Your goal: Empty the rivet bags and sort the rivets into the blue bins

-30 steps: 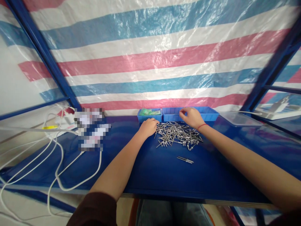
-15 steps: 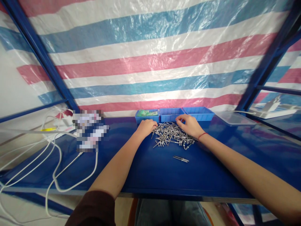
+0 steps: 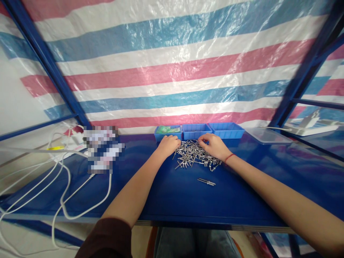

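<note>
On a blue surface (image 3: 172, 204), nearest the wearer, a few loose rivets (image 3: 206, 182) lie together at 5 o'clock from the main pile (image 3: 190, 154), which sits straight ahead. All look like metal: probably light, stiff, slippery and prone to roll, best pinched at the thicker sleeve rather than the slim stem. At the pile's 10 o'clock edge is the left hand (image 3: 169, 145), fingers curled; at 2 o'clock, the right hand (image 3: 213, 146) bends thumb and forefinger close together. Whether either grips a rivet, I cannot tell. Beyond are three blue bins: one at 11 o'clock (image 3: 160, 137) holding something green (image 3: 165, 129), others at 12 (image 3: 196, 136) and 1 (image 3: 228, 135). Behind hangs a striped sheet (image 3: 161, 77).
</note>
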The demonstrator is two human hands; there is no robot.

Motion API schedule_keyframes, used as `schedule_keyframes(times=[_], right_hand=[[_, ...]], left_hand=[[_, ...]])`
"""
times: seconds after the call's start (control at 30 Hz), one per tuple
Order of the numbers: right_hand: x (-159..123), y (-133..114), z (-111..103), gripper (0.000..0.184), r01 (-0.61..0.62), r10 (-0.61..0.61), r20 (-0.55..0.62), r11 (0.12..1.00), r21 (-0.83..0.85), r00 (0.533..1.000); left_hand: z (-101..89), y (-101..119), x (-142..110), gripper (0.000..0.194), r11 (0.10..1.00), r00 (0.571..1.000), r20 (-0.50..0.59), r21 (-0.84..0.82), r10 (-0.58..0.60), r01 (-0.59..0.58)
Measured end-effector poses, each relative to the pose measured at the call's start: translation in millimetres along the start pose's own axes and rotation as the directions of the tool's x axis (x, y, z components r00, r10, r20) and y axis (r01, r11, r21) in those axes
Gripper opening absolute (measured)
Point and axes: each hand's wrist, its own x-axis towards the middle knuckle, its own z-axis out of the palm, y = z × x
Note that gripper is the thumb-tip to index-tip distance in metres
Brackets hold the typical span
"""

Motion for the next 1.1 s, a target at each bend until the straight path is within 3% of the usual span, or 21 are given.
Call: schedule_keyframes(times=[0.27, 0.43, 0.57, 0.67, 0.8, 1.0, 1.1], right_hand=[[-1.4, -2.4, 1.5, 0.022, -0.005, 0.005, 0.036, 1.0, 0.004, 0.999], [-2.1, -5.5, 0.5, 0.021, -0.015, 0.014, 0.045, 1.0, 0.024, 0.999], [-4.1, -12.7, -3.0, 0.021, -0.018, 0.014, 0.038, 0.994, 0.112, 0.999], [-5.6, -19.7, -3.2, 0.021, -0.039, 0.035, 0.018, 0.955, 0.293, 0.999], [-5.7, -27.0, -0.1, 0.03, -0.082, 0.094, 0.007, 0.826, 0.558, 0.996], [-5.2, -33.7, 0.8, 0.034, -0.137, 0.229, -0.015, 0.632, 0.763, 0.973], [-5.5, -35.2, -0.7, 0.037, -0.171, 0.277, 0.005, 0.578, 0.798, 0.961]], left_hand=[[-1.2, 3.9, -2.2, 0.023, 1.0, 0.999, 0.044, 0.0, -0.01, 0.01], [-6.4, 5.9, -4.8, 0.023, 0.999, 0.999, 0.0, 0.008, -0.046, 0.046], [-8.5, 7.2, -2.5, 0.024, 0.98, 0.993, -0.097, -0.194, -0.067, 0.047], [-7.2, 15.0, 2.5, 0.02, 0.874, 0.974, -0.18, -0.485, -0.134, 0.03], [-1.8, 32.2, 9.5, 0.015, 0.638, 0.94, -0.218, -0.77, -0.263, 0.0], [7.6, 45.3, 16.5, 0.013, 0.34, 0.928, -0.155, -0.94, -0.34, -0.033], [7.8, 47.3, 17.5, 0.012, 0.261, 0.929, -0.131, -0.965, -0.347, -0.038]])
